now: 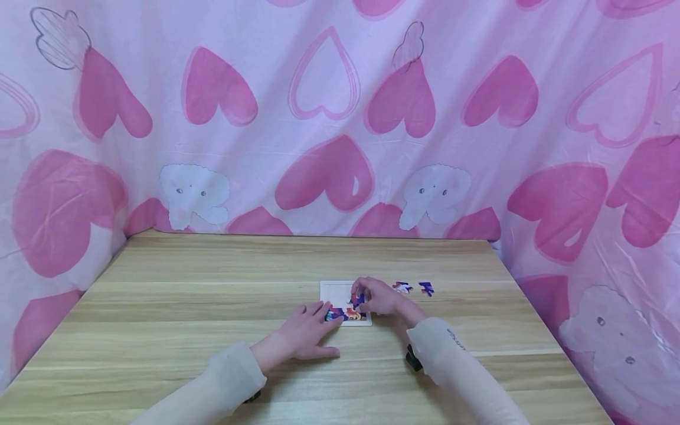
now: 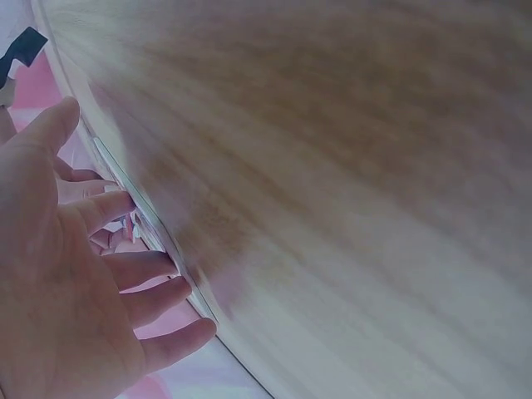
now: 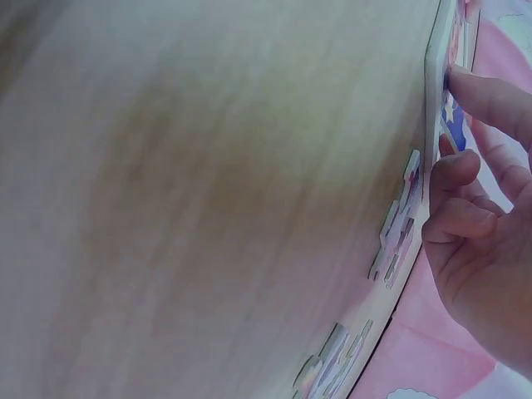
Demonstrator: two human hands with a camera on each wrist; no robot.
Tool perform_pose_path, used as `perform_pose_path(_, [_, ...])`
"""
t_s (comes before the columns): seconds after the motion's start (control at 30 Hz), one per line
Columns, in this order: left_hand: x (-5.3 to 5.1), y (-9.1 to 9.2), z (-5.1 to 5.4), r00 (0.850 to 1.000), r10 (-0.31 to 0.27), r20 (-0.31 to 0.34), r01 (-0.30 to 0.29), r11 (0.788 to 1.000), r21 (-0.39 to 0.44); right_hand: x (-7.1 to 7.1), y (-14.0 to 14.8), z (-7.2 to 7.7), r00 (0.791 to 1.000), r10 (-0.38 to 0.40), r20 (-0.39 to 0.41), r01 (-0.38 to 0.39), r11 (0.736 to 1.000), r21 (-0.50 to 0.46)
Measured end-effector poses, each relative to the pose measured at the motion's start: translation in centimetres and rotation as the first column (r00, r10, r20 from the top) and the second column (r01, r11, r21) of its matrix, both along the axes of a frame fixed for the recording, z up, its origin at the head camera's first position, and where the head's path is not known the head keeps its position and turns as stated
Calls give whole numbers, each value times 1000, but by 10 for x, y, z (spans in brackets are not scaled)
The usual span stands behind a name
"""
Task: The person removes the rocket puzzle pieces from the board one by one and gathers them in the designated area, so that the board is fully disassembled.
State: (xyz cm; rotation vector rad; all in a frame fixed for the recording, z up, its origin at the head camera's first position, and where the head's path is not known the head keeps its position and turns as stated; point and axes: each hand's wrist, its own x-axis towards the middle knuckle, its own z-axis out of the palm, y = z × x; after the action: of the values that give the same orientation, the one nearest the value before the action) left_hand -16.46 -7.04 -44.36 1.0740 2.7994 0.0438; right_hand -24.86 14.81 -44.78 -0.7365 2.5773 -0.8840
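A shallow white puzzle tray (image 1: pixel 328 291) lies on the table, with joined colourful pieces (image 1: pixel 337 313) along its near side. My left hand (image 1: pixel 298 334) is spread flat, its fingertips resting at the tray's near left corner; in the left wrist view the fingers of that hand (image 2: pixel 66 258) look straight and hold nothing. Over the tray's right side, my right hand (image 1: pixel 378 296) pinches a purple puzzle piece (image 1: pixel 356 298). Seen from the right wrist, this piece (image 3: pixel 455 125) stands tilted between thumb and fingers, showing a pale star. The fingers partly hide it.
Right of the tray lie loose puzzle pieces, one white and orange (image 1: pixel 402 287) and one purple (image 1: pixel 426 288). The wooden table (image 1: pixel 212 283) reaches back to a pink heart-patterned curtain (image 1: pixel 319 177), which also hangs along both sides.
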Motion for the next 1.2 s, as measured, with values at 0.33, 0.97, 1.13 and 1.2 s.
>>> perform_pose_path(0.33, [1,0,1,1000,12,20,-12,1000,11,5,1,-1,998,49,-47,-51,998,-38])
perform_pose_path(0.97, [0,-1,1,1000,-7,20,6,1000,31,5,4,-2,1000,15,-18,-16,995,-95])
perform_pose_path(1.13, [0,0,2,1000,3,13,-4,1000,18,6,3,-2,998,30,-46,-33,998,-54])
perform_pose_path(1.2, [0,0,2,1000,5,11,-5,1000,16,5,3,-2,998,36,-58,-39,998,-51])
